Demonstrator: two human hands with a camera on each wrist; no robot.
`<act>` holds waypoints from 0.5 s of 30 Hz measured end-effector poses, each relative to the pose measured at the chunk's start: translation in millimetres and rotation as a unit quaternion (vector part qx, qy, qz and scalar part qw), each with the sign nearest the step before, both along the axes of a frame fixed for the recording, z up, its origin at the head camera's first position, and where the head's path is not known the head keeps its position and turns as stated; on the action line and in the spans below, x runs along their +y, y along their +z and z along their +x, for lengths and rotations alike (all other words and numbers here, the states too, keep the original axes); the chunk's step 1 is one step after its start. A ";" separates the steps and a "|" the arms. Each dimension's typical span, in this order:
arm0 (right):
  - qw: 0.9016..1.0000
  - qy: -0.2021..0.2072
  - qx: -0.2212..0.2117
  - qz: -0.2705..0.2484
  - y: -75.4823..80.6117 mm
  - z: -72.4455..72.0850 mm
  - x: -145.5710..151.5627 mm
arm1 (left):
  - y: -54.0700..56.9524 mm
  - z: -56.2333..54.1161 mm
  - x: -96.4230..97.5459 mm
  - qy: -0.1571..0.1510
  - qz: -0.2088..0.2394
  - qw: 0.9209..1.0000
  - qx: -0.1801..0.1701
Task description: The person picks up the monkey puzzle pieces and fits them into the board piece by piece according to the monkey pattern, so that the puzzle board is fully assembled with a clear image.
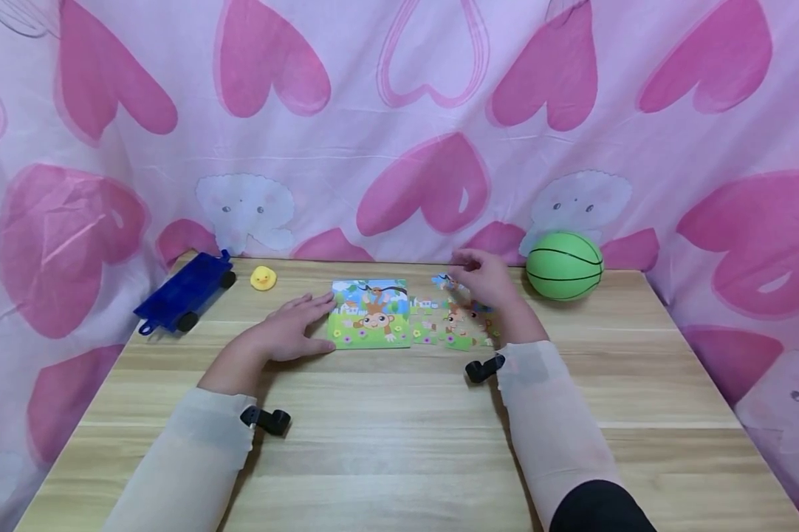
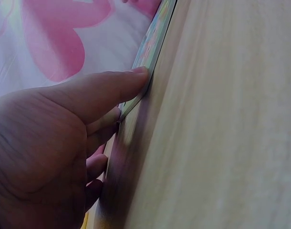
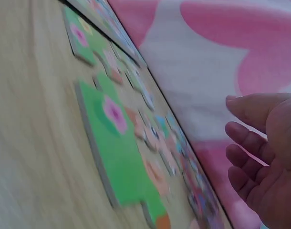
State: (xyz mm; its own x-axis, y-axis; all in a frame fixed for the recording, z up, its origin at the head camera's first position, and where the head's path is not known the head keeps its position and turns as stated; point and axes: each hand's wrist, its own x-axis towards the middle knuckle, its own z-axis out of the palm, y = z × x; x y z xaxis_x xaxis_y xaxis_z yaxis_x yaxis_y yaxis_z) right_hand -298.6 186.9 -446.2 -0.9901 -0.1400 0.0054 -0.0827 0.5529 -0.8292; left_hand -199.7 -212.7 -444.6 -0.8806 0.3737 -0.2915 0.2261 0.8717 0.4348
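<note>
A square monkey picture puzzle (image 1: 369, 325) lies flat on the wooden table. Along its left side rests my left hand (image 1: 293, 327), fingers extended and the thumb at the near corner. Up close in the left wrist view, the thumb (image 2: 112, 90) touches the puzzle's edge. To the right of it lie several loose jigsaw pieces (image 1: 461, 341), in the same monkey-and-meadow print. Over the far pieces hovers my right hand (image 1: 487, 279), its fingers loosely bent. The right wrist view shows nothing between those fingers, with a green piece with a pink flower (image 3: 124, 167) on the table nearby.
A blue toy wagon (image 1: 185, 292) with black wheels stands at the back left, beside a small yellow rubber duck (image 1: 263, 278). At the back right is a green ball (image 1: 564, 266) with black lines. A pink heart-print curtain (image 1: 346, 148) hangs behind the table (image 1: 373, 443).
</note>
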 end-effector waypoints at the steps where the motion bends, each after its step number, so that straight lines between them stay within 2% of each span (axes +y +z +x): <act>1: 1.000 -0.001 -0.007 0.005 -0.9 -0.8 2.8 | 0.4 -0.2 0.1 0.001 0.000 1.000 -0.001; 7: 0.998 0.023 -0.047 0.036 -9.0 -5.3 11.1 | 3.8 -0.3 0.5 0.004 0.002 1.000 -0.009; 15: 0.996 0.038 -0.078 0.037 -14.5 -4.7 12.9 | 2.4 -1.3 -0.6 -0.005 0.006 1.000 -0.001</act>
